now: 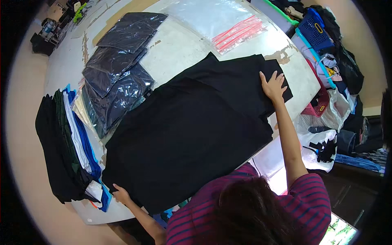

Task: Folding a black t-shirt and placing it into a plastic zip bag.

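A large black garment [190,128] lies spread across the white table, its surface mostly flat with a few soft creases. At its lower left corner, my left hand [121,196] grips the edge, thumb on top; the other fingers are partly hidden. My right hand [273,86] rests palm down on the folded part at the garment's upper right end, fingers spread. Just beyond the garment, dark folded clothes in clear plastic bags [119,67] overlap in a row. Clear zip bags with red strips [239,33] lie flat farther back.
Folded clothes in black, green, white and blue [73,137] are stacked along the left edge of the worn white table [171,46]. To the right stand a blue basket [315,30], a red basket [318,101] and a white plastic bag [324,150], amid heaped clothing.
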Motion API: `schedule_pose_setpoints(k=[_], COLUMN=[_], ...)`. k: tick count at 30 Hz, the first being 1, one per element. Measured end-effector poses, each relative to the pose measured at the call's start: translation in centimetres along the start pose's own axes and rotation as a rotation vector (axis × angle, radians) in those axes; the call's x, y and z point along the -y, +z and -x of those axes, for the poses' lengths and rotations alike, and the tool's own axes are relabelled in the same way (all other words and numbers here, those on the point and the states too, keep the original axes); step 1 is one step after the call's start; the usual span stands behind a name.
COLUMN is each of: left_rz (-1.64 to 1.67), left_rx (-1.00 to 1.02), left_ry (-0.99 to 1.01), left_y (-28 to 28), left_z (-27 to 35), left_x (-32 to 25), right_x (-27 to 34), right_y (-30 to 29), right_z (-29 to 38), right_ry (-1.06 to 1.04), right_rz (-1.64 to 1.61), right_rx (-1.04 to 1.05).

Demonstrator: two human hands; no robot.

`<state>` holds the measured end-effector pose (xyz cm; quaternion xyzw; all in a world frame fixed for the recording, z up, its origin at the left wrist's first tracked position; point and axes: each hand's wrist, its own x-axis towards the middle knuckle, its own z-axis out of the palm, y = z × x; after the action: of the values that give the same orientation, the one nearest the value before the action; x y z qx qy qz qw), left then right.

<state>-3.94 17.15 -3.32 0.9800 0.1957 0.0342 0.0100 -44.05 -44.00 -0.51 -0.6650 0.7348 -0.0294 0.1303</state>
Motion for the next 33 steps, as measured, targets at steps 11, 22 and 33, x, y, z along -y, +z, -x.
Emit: schedule_pose_setpoints(k=[11,22,33], left_rz=[-0.024,0.534,0.197], left_rx=[-0.077,0.187,0.037], left_ry=[0.054,0.741,0.792], left_y=[1.3,-6.5,-5.6], left_z=[-0.7,12.8,15.2], left_x=[0.1,-3.7,-4.0], right_x=[0.1,1.1,1.5], right_y=[0.8,-0.4,0.0], right_z=[-0.7,9.8,10.2], right_ry=[-0.017,-0.845,-0.772], right_rz=[0.011,-0.13,0.028], right_rx=[-0.097,0.041,0.188])
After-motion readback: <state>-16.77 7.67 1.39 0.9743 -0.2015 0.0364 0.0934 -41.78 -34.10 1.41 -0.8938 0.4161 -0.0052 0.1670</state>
